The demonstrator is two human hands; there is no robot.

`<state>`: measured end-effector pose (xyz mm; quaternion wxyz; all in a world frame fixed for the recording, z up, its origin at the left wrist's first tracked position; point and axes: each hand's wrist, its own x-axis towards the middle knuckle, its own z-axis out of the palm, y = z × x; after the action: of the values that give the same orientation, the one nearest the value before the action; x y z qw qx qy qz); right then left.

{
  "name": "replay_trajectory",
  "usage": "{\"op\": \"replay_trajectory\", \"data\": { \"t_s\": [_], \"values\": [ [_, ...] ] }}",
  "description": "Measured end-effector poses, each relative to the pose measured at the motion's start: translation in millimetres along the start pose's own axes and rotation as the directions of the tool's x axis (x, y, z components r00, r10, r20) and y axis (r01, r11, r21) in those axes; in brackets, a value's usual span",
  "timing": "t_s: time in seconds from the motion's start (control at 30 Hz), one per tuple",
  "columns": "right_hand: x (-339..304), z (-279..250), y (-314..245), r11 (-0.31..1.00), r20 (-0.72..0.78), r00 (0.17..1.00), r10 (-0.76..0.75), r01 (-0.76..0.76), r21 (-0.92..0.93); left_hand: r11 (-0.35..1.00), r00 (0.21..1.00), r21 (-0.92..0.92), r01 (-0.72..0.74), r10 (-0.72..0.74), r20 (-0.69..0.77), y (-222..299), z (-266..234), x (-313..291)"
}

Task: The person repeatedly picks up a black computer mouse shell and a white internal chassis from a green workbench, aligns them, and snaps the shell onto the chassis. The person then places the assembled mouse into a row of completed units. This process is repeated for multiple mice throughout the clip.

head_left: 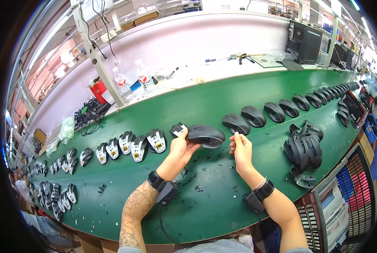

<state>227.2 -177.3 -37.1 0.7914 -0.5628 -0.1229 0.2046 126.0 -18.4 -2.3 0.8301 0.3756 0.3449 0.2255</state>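
Observation:
A black computer mouse [206, 136] is held in my left hand [180, 151], thumb on top and fingers beneath, just above the green bench. My right hand [241, 152] is closed in a pinch a little to the right of that mouse, apart from it. Whatever its fingertips hold, if anything, is too small to make out. Right behind the held mouse lies a white-and-black mouse part [178, 129]. Beyond my right hand begins a row of black mice [236, 123]. Small black pieces [197, 188] lie scattered on the bench between my forearms.
Mouse parts with white undersides [156, 140] line the bench to the left. A heap of black mouse shells [303, 151] sits at the right, near a plastic crate [357, 185]. Along the back ledge stand water bottles [143, 77], tangled cables [89, 113] and a computer case [303, 41].

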Motion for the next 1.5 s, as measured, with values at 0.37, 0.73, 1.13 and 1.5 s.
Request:
{"op": "replay_trajectory", "data": {
  "t_s": [0.37,0.73,1.13,1.5],
  "values": [
    [8.4,-4.1,3.2,0.984,-0.003,0.985,-0.175,0.174,-0.028,0.969,0.997,0.245,-0.035,0.049,-0.054,3.2,34.2,59.2],
    [-19.6,1.2,-27.6,0.447,0.198,0.503,-0.841,0.853,-0.271,-0.329,0.169,0.406,-0.852,0.561,0.810,-34.2,95.4,60.7],
    [-78.5,22.4,-52.5,-0.112,0.419,-0.184,-0.889,0.975,0.190,-0.116,-0.470,-0.486,-0.866,-0.142,0.871,-157.4,173.9,-38.1],
    [-75.3,25.9,-47.8,-0.029,0.464,-0.077,-0.883,0.993,0.111,0.050,-0.221,-0.216,-0.975,-0.133,0.966,-111.9,84.0,-26.1]
  ]
}}
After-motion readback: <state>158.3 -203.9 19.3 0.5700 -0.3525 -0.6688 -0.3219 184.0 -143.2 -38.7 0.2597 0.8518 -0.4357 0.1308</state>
